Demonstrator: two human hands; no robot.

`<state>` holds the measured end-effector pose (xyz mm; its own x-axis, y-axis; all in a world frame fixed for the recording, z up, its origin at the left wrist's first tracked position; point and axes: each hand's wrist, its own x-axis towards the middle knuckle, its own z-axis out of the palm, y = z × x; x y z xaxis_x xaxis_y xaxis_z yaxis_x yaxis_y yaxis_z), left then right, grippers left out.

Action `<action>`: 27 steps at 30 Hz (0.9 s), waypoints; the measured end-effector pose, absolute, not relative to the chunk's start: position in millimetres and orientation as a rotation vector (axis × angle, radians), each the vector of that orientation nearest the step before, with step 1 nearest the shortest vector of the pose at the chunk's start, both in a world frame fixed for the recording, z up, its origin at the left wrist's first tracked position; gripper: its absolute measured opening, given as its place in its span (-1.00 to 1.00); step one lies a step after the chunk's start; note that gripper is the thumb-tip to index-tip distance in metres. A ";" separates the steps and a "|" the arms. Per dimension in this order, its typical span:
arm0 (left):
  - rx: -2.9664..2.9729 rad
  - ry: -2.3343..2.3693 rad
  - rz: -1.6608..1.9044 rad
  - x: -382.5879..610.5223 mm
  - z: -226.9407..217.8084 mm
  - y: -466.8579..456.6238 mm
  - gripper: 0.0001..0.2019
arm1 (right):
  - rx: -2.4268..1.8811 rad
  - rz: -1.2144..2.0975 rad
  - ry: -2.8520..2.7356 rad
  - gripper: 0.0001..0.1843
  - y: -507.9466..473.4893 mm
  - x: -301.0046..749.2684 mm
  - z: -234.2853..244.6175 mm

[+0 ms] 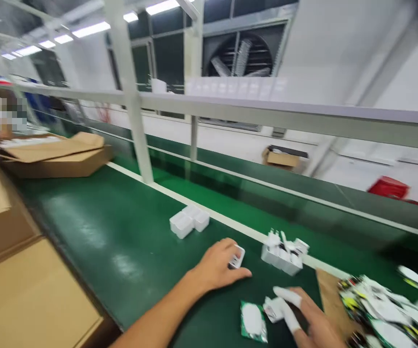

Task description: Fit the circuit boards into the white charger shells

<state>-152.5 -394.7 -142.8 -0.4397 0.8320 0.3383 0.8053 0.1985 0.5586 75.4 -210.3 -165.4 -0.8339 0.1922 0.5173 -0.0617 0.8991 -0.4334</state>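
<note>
My left hand (218, 267) rests on the green bench top (122, 241) with its fingers curled round a small white charger (237, 256). Low in the view, my right hand (308, 319) has white cots on two fingers and presses on a small white part (274, 309). Right beside that part lies a green-and-white packet (252, 321). Beyond the hands sit a cluster of white chargers with prongs up (284, 252) and a group of plain white chargers (189, 221).
Cardboard boxes (9, 270) stand along the left, and an open carton (54, 154) lies at the far left. A pile of printed packets (382, 307) fills the right edge beside a brown board (330, 299). A white frame post (132, 96) and rail cross ahead. A person is at far left.
</note>
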 end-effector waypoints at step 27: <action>1.690 2.282 1.086 -158.6 -152.1 -385.7 -0.75 | -0.405 0.329 -2.609 -0.66 -206.4 55.5 -175.6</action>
<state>-158.6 -385.7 -152.1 -0.3783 0.8685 0.3204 0.7962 0.1288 0.5911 55.5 -206.4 -175.6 -0.8430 0.3385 0.4181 0.2241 0.9275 -0.2991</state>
